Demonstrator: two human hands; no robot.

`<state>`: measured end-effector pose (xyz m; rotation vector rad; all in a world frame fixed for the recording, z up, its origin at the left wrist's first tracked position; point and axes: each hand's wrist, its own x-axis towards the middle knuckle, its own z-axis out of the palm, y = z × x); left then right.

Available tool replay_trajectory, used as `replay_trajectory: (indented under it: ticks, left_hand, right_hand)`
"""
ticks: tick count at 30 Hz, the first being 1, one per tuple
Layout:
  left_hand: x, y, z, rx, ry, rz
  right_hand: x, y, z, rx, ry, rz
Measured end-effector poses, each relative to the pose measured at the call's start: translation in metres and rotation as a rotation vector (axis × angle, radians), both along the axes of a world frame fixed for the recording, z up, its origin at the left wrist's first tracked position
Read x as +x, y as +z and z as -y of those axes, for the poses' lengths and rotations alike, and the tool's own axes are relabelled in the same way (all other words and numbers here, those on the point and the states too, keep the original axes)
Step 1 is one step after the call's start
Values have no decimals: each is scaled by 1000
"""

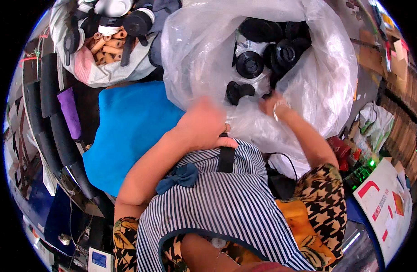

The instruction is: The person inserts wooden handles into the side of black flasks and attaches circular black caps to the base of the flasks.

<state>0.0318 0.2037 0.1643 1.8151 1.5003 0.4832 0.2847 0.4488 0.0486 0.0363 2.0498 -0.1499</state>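
My left hand (201, 124) is curled, thumb across the top of a flat black strip-like piece (226, 158) that lies against the striped apron (204, 195). What the rest of that piece looks like is hidden. At the near rim of a large clear plastic bag (185, 54), my right hand (273, 105) has bent fingers next to a small dark part; the hand is partly blurred, and what it grips cannot be made out. Inside the bag lie several round black plastic parts (249, 64) with knobs or discs.
A blue cloth-covered surface (131, 131) lies left of the bag. Behind it, a white sack (92, 78) holds tan tubes (111, 47) and black-and-white round parts (138, 21). Black foam-like rolls (49, 86) and a purple one (69, 113) line the left. A white box (376, 195) stands right.
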Motion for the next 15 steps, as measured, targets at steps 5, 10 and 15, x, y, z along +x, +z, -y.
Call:
replay_trajectory:
  ticks: [5,10,15]
  left_hand:
    - [-1,0,-2,-52,10,40]
    - [3,30,-20,-227,44,-75]
    - [18,9,-46,340,93,-168]
  right_hand:
    - [33,73,48,-15,-56,380]
    - [13,110,45,-39,-170,354]
    - [-43,160,31,-72,-279,186]
